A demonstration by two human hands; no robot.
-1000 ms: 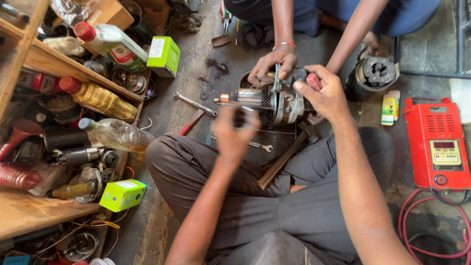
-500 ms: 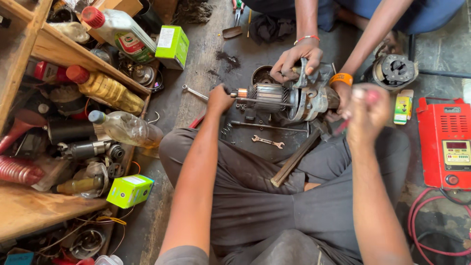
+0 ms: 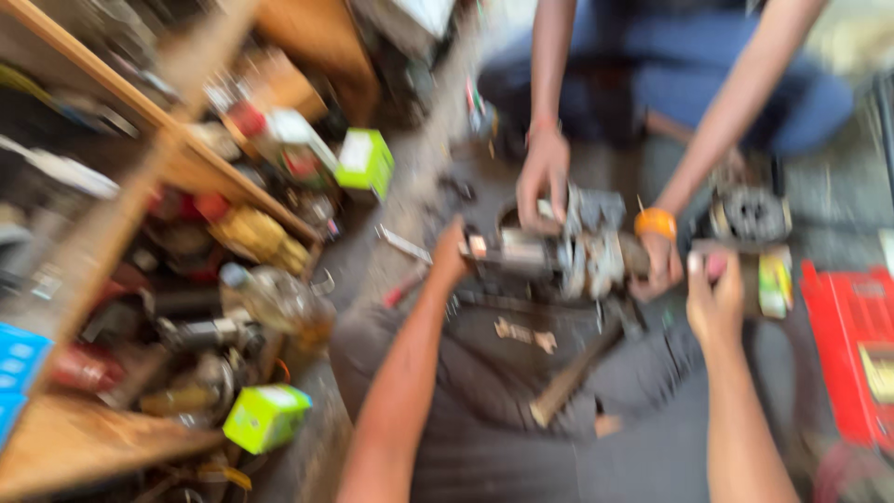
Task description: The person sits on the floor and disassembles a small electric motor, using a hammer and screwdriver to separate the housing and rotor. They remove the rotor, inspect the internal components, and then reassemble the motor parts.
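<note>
While the picture is strongly blurred by camera motion, the main things can still be read. At the centre lies a grey metal motor assembly with a copper-coloured shaft end (image 3: pixel 568 253), resting on the dark floor (image 3: pixel 410 251) between the person's knees and a co-worker who crouches opposite. The housing looks already opened, because separate parts lie around it: a small silver wrench (image 3: pixel 524 335) on the person's grey trousers, a wooden-handled tool (image 3: pixel 568 384) leaning across the lap, and a round dark metal housing part (image 3: pixel 750 216) to the side. So I judge that the dismantling is partly done and that the core is not yet free of its casing.

The left hand (image 3: pixel 453 253) touches the shaft end of the assembly; whether its fingers are closed around it, I cannot tell. The right hand (image 3: pixel 715 303) is raised just beside the assembly, closed around a small object with a red or pink end (image 3: pixel 715 265), probably the grip of a tool. The co-worker's two hands (image 3: pixel 545 177) hold the assembly from the far side, one wearing an orange wristband (image 3: pixel 656 224).

Much is hard to make out. The wooden shelf (image 3: pixel 140 130) with bottles and green boxes (image 3: pixel 365 160) is only smears of colour, the red plastic device (image 3: pixel 852 345) is cut off at the edge, and any screws or fasteners are not readable.
</note>
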